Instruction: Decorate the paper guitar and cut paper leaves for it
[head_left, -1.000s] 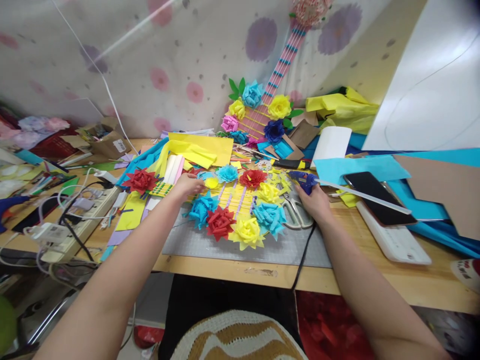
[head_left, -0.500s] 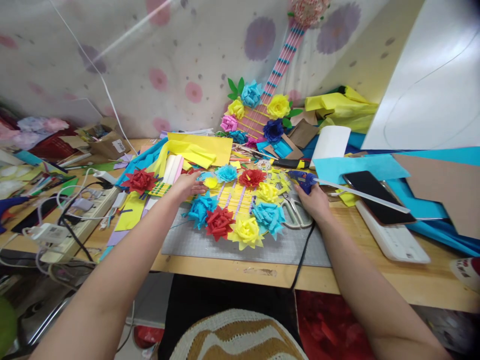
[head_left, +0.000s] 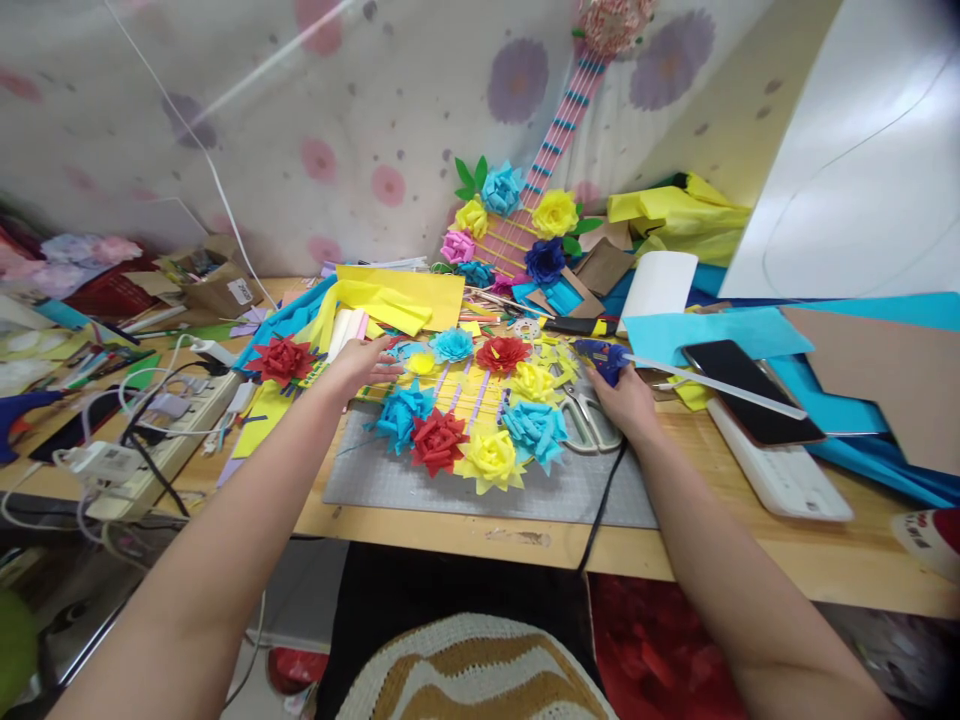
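A yellow paper guitar (head_left: 480, 402) with purple strings lies on a grey cutting mat (head_left: 420, 490). Red, blue and yellow paper flowers ring its body, among them a yellow flower (head_left: 491, 460) at the front. My left hand (head_left: 361, 368) is over the neck side of the body, fingers stretched out and holding nothing. A red paper flower (head_left: 281, 358) sits at the neck's far end. On the right, my right hand (head_left: 626, 400) is wrapped round a blue hot glue gun (head_left: 604, 358) with a long white glue stick out of its back. Scissors (head_left: 589, 420) lie beside that hand.
Behind stands a pink paper guitar (head_left: 510, 232) against the curtain. A phone (head_left: 750, 390) rests on a white box (head_left: 784, 465) at right. Power strips (head_left: 169, 450) and tangled cables lie at left. The glue gun's black cord (head_left: 604, 510) hangs over the table edge.
My left hand has shifted slightly left with its fingers spreading a little more. My right hand still holds the glue gun in nearly the same place. The view has moved slightly.
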